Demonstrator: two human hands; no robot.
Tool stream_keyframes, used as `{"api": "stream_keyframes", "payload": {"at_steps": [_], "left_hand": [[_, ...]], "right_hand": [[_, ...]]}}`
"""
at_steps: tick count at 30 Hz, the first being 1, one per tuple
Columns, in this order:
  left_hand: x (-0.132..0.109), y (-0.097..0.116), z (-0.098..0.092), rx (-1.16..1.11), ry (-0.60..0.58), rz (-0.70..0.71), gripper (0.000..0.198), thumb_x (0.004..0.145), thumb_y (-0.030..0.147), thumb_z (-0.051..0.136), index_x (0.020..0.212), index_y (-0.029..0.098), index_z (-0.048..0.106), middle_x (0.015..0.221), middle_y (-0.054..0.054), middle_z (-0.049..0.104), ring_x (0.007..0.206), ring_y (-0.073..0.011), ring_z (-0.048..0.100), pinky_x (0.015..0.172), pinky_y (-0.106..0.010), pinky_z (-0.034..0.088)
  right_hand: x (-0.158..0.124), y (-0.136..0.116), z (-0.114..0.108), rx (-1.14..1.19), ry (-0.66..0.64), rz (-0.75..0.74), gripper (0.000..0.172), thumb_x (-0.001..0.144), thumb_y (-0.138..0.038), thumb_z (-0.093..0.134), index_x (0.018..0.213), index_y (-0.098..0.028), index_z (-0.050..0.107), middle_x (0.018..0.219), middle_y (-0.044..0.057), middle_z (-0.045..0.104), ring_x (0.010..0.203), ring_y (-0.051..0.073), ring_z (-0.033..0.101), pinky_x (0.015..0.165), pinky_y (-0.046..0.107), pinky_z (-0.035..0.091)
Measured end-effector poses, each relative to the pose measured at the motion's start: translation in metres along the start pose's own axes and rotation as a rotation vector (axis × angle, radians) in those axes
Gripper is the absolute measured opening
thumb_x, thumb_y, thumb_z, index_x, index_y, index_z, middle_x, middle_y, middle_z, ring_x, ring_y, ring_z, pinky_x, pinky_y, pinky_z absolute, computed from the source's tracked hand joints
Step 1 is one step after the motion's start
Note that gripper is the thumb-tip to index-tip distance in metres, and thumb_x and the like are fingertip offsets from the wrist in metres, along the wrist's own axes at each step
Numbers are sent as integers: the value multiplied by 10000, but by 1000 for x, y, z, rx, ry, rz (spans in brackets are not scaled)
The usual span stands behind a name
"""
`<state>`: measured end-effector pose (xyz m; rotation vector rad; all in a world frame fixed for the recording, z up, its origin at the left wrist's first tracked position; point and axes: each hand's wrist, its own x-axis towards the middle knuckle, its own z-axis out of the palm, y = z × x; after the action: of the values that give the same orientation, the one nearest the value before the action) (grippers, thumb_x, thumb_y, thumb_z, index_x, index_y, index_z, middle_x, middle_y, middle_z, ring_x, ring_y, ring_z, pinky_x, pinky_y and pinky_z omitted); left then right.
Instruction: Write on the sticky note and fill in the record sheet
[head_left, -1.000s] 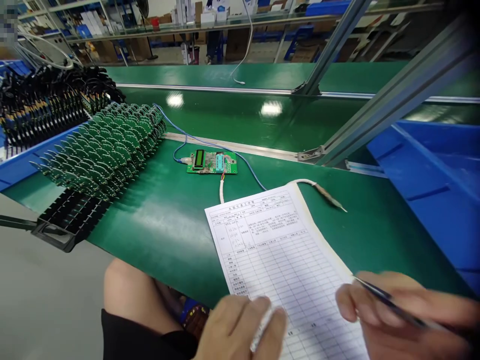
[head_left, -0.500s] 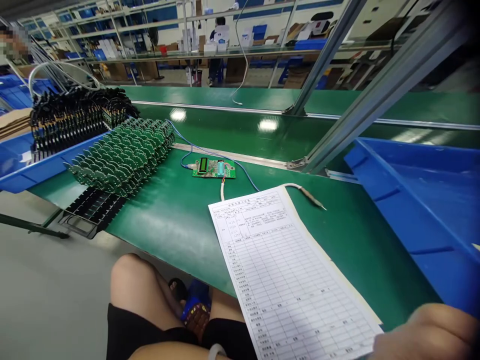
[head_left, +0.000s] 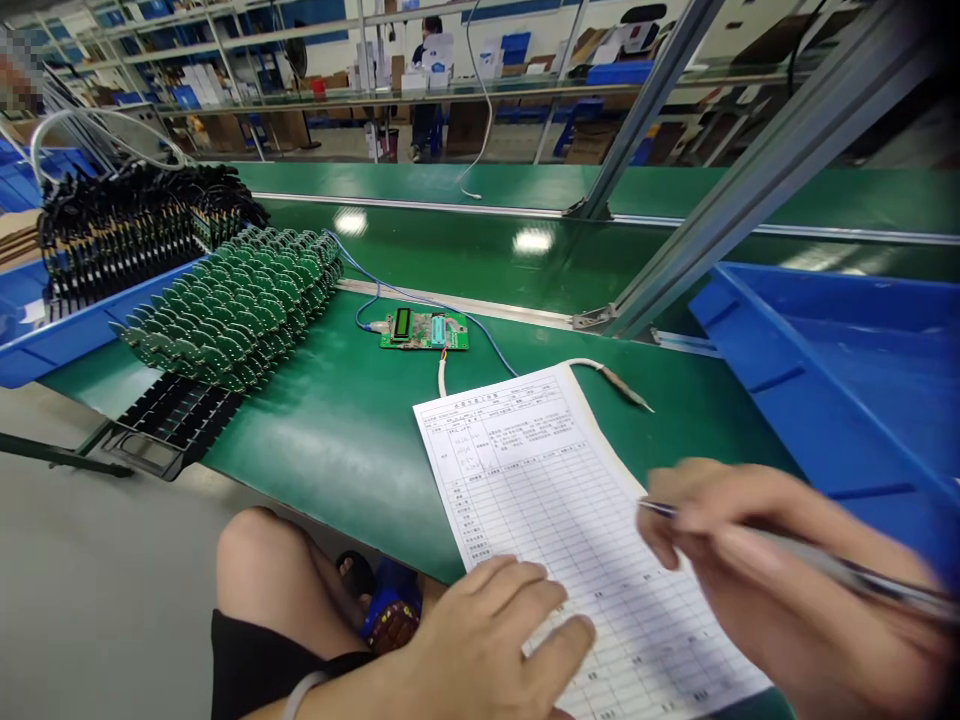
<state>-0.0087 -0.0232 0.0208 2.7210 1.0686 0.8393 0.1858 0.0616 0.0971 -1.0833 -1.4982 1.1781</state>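
Note:
A printed form sheet (head_left: 540, 480) with a grid of rows lies at the near edge of the green bench (head_left: 352, 440). My left hand (head_left: 487, 640) rests flat on the sheet's lower left part, fingers stretched out. My right hand (head_left: 757, 570) is closed around a pen (head_left: 810, 565), held over the sheet's right side with the tip pointing left. The right hand is blurred by motion.
A small green circuit board with a display (head_left: 424, 329) and blue wires sits behind the sheet, and a wired probe (head_left: 622, 388) lies beside it. A black rack of green boards (head_left: 232, 300) stands left. Blue bins sit at left (head_left: 52, 330) and right (head_left: 847, 390). Metal frame posts (head_left: 750, 190) rise diagonally.
Both hands have come back over the sheet from the lower edge of view. The left hand now lies flat on the paper and the right holds the pen above it.

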Motion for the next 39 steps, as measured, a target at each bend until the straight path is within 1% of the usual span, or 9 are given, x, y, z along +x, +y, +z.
{"api": "stream_keyframes", "payload": {"at_steps": [3,6,9,12,14,20,26,30,39], "left_hand": [[-3,-10,-2,87,-16,16,748,849,731,495,1251,105,576,1207,-150,634,1193,-273,570,1133,-419,409],[1,-11,2,176,-50,40,767,840,745,486,1272,116,562,1254,-173,611,1228,-330,552,1148,-477,357],[3,-10,13,219,-32,17,556,912,590,518,1229,140,599,1226,-149,629,1176,-331,585,1142,-512,327],[2,-10,27,241,74,-10,305,914,375,576,1117,161,655,1142,-108,662,1078,-293,628,1132,-507,329],[2,-9,35,261,150,-25,245,889,340,609,1057,171,669,1098,-94,678,1039,-280,641,1129,-504,342],[7,-8,42,310,188,-52,269,864,357,660,1052,165,671,1097,-102,684,1063,-281,647,1152,-504,335],[13,-12,40,282,222,-80,203,877,344,647,986,174,674,1031,-71,708,1020,-266,669,1166,-487,337],[15,-12,41,299,247,-78,189,872,343,665,967,180,673,985,-53,732,992,-248,687,1169,-477,353],[7,-12,42,304,183,-47,290,901,394,641,1078,167,673,1086,-75,718,1090,-245,663,1200,-470,322]], "right_hand": [[23,27,10,-1,-229,208,212,909,-390,573,777,-226,589,589,-20,476,534,135,421,501,307,322],[34,51,18,-40,-337,318,175,864,-363,559,770,-218,528,571,-49,436,507,116,383,497,286,302],[33,61,22,-77,-359,308,177,850,-360,546,755,-216,509,622,-37,444,559,122,399,517,273,314],[29,62,22,-122,-381,256,129,836,-334,531,790,-214,529,665,-25,467,597,132,424,535,268,344],[25,62,22,-156,-373,239,91,826,-301,519,794,-216,523,659,-27,474,580,130,430,521,262,351],[24,63,24,-190,-348,239,134,849,-278,511,730,-230,475,559,-46,460,489,117,407,446,246,320],[30,62,24,-146,-337,268,97,844,-277,525,768,-223,498,582,-34,494,510,127,438,456,251,347],[28,68,28,-167,-353,257,169,865,-284,524,719,-223,464,547,-49,460,488,113,410,456,245,319],[27,71,30,-170,-364,240,138,839,-231,536,723,-224,461,546,-48,495,476,112,432,448,239,315]]}}
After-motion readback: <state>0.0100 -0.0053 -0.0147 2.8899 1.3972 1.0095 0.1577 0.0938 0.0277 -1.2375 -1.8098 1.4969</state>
